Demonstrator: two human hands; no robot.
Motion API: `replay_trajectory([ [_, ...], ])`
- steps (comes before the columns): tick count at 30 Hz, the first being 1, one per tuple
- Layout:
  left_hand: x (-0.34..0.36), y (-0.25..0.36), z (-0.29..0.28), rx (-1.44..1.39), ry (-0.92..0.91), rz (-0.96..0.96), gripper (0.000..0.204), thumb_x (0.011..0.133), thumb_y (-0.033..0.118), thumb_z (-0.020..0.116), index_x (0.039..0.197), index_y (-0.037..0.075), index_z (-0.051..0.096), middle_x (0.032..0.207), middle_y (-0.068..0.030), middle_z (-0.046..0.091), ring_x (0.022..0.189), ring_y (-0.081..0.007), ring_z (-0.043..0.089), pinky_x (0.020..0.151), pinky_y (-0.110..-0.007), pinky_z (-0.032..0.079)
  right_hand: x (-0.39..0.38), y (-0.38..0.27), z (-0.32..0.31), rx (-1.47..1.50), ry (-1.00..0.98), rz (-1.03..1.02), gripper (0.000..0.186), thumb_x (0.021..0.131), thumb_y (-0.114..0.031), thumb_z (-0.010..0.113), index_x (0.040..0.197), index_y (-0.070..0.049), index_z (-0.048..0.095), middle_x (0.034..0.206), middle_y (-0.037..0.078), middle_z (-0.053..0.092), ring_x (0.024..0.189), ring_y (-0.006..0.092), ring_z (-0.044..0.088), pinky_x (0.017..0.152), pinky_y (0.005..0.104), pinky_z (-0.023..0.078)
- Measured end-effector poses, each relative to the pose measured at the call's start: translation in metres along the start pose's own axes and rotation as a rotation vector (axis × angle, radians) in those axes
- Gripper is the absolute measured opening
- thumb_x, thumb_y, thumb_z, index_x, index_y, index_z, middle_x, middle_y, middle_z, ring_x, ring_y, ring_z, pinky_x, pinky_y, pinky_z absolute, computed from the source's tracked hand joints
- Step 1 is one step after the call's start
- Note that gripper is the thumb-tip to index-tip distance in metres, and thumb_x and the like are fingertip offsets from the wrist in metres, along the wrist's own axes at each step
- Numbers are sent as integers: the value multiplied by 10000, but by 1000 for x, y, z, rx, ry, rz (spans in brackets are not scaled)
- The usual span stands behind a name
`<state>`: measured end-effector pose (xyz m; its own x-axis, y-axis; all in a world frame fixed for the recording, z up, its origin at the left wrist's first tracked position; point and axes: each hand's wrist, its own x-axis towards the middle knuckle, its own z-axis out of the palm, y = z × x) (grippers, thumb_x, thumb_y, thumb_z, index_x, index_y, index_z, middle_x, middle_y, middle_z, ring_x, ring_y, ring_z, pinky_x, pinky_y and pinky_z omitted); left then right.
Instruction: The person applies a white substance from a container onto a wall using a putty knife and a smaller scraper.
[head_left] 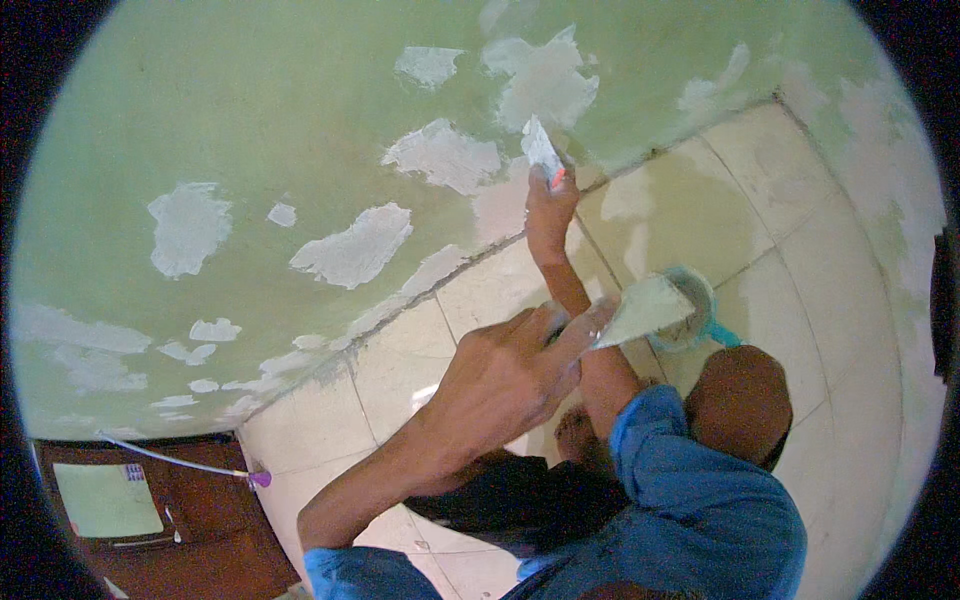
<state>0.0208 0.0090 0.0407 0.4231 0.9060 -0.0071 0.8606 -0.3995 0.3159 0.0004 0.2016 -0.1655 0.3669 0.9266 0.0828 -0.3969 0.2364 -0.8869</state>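
My left hand (500,375) grips a wide scraper, its pale, putty-coated blade (640,305) held out over the floor. My right hand (550,205) is closed on a putty knife (541,145) with a red handle, its whitened blade against or very close to the green wall (300,110). Rough white patches (440,155) surround that blade and spread along the wall. Below my right hand, a pale round container (700,300) with a turquoise handle (725,334) sits on the floor, partly hidden behind the scraper.
The tiled floor (750,185) meets the wall along a dark seam. My bare knee (740,400) is bent at the right. At lower left stands brown wooden furniture or a panel (200,520) with a pale sheet, crossed by a white cord with a purple end (260,478). A patched wall (890,160) is at far right.
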Motion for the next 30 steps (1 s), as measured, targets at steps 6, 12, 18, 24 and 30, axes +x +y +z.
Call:
replay_trajectory([
  [6, -31, 19, -21, -191, -25, -219, 541, 773, -20, 557, 1298, 94, 496, 845, -124, 584, 625, -273, 593, 544, -346, 507, -2, 9, 17, -356, 4, -196, 463, 827, 1, 517, 1288, 8, 469, 1120, 203, 494, 1048, 314, 474, 924, 384, 371],
  [12, -61, 4, -21, -191, -45, -316, 505, 786, -31, 535, 1279, 80, 515, 808, -105, 578, 591, -220, 580, 543, -308, 489, -48, 13, 71, -509, -78, -309, 763, 720, 118, 559, 1420, -106, 354, 1259, 220, 409, 1165, 379, 373, 1011, 445, 302],
  [18, -69, -30, -15, -214, -62, -281, 425, 828, -15, 511, 1245, 62, 535, 772, -102, 563, 574, -217, 567, 552, -308, 485, -26, 14, 31, -589, -176, -209, 770, 702, 137, 526, 1414, -107, 362, 1252, 208, 414, 1145, 379, 395, 998, 423, 333],
  [24, -71, -76, -9, -147, 10, -184, 372, 845, 22, 514, 1215, 50, 550, 754, -116, 572, 576, -211, 564, 552, -315, 479, -24, 7, 51, -466, -141, -278, 788, 680, 144, 541, 1412, -77, 350, 1234, 209, 409, 1138, 369, 406, 994, 412, 335],
  [30, -86, -122, -15, -201, 3, -309, 312, 848, 57, 516, 1152, 2, 552, 848, -136, 637, 666, -243, 622, 631, -319, 503, -54, -9, 50, -493, -223, -290, 809, 673, 161, 533, 1422, -61, 325, 1206, 194, 440, 1122, 352, 425, 976, 389, 355],
])
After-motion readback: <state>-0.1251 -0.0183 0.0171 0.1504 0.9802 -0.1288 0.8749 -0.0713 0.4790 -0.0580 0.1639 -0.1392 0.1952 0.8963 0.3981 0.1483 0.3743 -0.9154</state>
